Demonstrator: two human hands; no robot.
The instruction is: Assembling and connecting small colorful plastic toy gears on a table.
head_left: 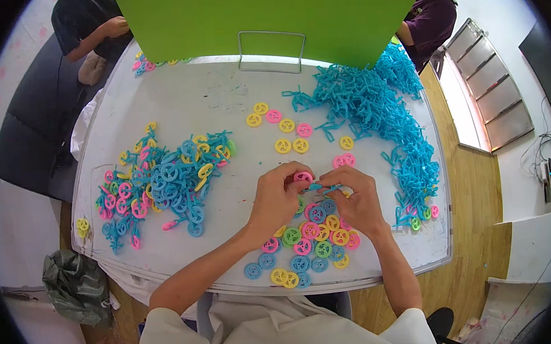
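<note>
Between the fingers of my left hand (277,194) is a pink plastic wheel (303,177). My right hand (354,198) pinches a teal plastic forked piece (329,188), its end close to the wheel; whether the two touch I cannot tell. Both hands are raised over a loose pile of pink, yellow, green and blue wheels (309,230) near the table's front edge. Farther off on the table lie scattered yellow wheels (283,146) and pink wheels (304,130).
A big heap of teal forked pieces (373,101) runs down the table's right side. At left is a pile of wheels joined to teal pieces (167,173). A green panel (277,18) with a wire stand (270,32) rises at the back. Two people are beyond it.
</note>
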